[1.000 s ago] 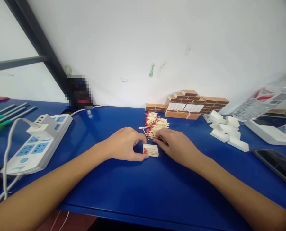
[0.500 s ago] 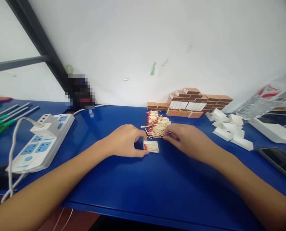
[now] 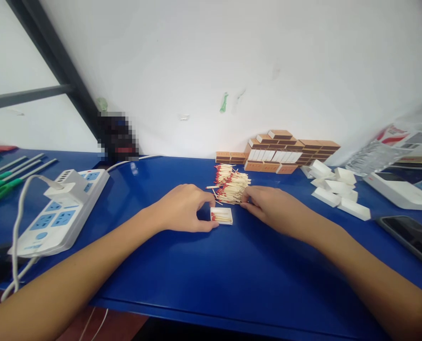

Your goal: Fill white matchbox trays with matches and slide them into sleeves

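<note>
Matchbox tray (image 3: 225,210): shallow, white, rectangular, thin-walled; at the centre of the frame, lying flat on the table (image 3: 182,279), a smooth, glossy blue surface. Contents: a few wooden matches, heads to the left.

Left hand (image 3: 182,208): bare, just left of centre; thumb and bent forefinger clamped across the tray's left end, thumb on the near side, forefinger on the far side.

Right hand (image 3: 273,206): bare, right of centre; thumb and forefinger drawn near each other at the lower right edge of the match pile. At this size, whether they are closed on a match cannot be told.

Match pile (image 3: 233,187): slim, pale wooden sticks with red heads, loosely layered, most heads to the left; just beyond the tray, a few sticks straying leftward.

Matchbox stack (image 3: 285,151): tan oblong boxes with dark brown striking sides and white ends, stepped like brickwork; against the matt white wall (image 3: 197,57).

White trays (image 3: 335,187): small oblongs, crisp-edged, heaped at odd angles; right of the frame.

Bottle (image 3: 392,142): clear ribbed plastic, red-and-white label; lying at upper right.

Phone (image 3: 413,239): flat, dark, glossy; right edge.

Power strip (image 3: 50,232): white plastic, blue socket panels; left.
</note>
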Tool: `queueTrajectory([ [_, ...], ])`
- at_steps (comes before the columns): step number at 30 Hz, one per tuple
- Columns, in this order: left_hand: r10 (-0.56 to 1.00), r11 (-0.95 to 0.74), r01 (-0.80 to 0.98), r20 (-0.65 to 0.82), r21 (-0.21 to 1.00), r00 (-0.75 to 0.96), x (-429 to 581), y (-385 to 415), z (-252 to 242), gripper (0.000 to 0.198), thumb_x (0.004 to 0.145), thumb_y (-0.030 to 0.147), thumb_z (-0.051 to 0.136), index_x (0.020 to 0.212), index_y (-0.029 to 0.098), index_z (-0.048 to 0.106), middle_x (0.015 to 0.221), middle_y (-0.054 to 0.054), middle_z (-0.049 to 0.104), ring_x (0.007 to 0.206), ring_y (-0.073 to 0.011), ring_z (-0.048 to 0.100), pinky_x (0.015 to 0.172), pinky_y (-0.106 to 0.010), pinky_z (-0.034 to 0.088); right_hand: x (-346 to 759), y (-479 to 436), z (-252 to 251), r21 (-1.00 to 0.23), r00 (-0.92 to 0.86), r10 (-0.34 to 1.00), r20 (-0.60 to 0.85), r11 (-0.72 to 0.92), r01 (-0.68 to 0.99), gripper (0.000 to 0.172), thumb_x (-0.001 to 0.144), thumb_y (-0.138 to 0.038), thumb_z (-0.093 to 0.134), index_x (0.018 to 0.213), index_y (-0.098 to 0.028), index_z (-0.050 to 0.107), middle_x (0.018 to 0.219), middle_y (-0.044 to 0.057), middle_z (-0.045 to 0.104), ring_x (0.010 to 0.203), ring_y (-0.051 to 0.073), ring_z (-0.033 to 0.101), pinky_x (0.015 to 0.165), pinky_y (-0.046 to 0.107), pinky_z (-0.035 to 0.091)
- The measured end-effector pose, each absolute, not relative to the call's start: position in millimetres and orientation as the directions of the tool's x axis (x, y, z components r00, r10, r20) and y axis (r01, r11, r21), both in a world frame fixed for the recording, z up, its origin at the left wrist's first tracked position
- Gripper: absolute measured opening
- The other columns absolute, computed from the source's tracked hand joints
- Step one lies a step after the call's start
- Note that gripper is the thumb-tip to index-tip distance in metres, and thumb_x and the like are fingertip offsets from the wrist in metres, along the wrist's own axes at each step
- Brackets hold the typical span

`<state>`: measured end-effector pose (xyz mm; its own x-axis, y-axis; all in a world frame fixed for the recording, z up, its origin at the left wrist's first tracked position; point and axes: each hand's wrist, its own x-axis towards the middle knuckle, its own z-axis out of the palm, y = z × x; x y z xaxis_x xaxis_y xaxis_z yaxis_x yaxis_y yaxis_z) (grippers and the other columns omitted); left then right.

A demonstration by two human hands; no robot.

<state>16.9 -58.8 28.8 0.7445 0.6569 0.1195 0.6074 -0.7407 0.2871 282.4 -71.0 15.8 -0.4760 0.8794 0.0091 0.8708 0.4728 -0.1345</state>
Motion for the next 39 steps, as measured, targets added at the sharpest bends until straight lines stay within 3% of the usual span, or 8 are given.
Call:
queueTrajectory([
  [7, 0.656, -0.738, 0.607, 0.103, 0.295, 0.748, 18.1, -60.3, 29.6, 0.034, 0.081, 0.048, 0.073, 0.099, 0.019, 0.074, 0.062, 0.003, 0.059, 0.056, -0.0122, 0.052, 0.056, -0.026, 0.032, 278.8, -75.5, 15.9, -0.154, -0.516, 0.856, 0.025, 0.513, 0.844, 0.01, 0.099, -0.024, 0.052, 0.093, -0.021, 0.059, 0.091, 0.005, 0.07, 0.076, 0.019, 0.063, 0.064, 0.03, 0.037],
  [14, 0.654, -0.741, 0.607, 0.106, 0.288, 0.749, 19.4, -61.2, 30.6, 0.031, 0.081, 0.047, 0.073, 0.096, 0.019, 0.074, 0.063, 0.003, 0.06, 0.057, -0.0129, 0.054, 0.055, -0.026, 0.032, 262.5, -83.2, 11.4, -0.074, -0.493, 0.865, 0.091, 0.5, 0.863, 0.016, 0.102, -0.026, 0.049, 0.091, -0.021, 0.059, 0.096, 0.007, 0.073, 0.077, 0.02, 0.065, 0.063, 0.031, 0.033],
  [20, 0.642, -0.755, 0.597, 0.117, 0.272, 0.758, 18.5, -60.8, 28.8, 0.033, 0.082, 0.048, 0.072, 0.097, 0.019, 0.074, 0.064, 0.002, 0.06, 0.058, -0.0137, 0.055, 0.055, -0.026, 0.032, 260.3, -82.2, 10.5, -0.196, -0.482, 0.862, 0.16, 0.506, 0.84, 0.01, 0.101, -0.028, 0.054, 0.1, -0.022, 0.062, 0.099, 0.004, 0.074, 0.083, 0.02, 0.067, 0.067, 0.03, 0.038],
  [33, 0.653, -0.745, 0.606, 0.116, 0.28, 0.749, 18.9, -63.3, 33.8, 0.03, 0.081, 0.046, 0.072, 0.095, 0.02, 0.074, 0.063, 0.003, 0.059, 0.057, -0.0131, 0.052, 0.055, -0.027, 0.031, 258.4, -80.3, 8.4, -0.266, -0.486, 0.868, 0.103, 0.495, 0.828, 0.009, 0.101, -0.023, 0.054, 0.101, -0.022, 0.063, 0.095, 0.004, 0.074, 0.077, 0.018, 0.065, 0.064, 0.028, 0.037],
  [39, 0.651, -0.747, 0.605, 0.119, 0.274, 0.75, 18.4, -62.9, 33.5, 0.03, 0.081, 0.046, 0.073, 0.093, 0.019, 0.074, 0.063, 0.002, 0.06, 0.056, -0.0125, 0.051, 0.055, -0.027, 0.03, 255.9, -79.6, 11.1, -0.172, -0.452, 0.892, 0.016, 0.448, 0.877, 0.014, 0.105, -0.028, 0.049, 0.101, -0.021, 0.06, 0.098, 0.008, 0.076, 0.081, 0.022, 0.068, 0.064, 0.029, 0.037],
])
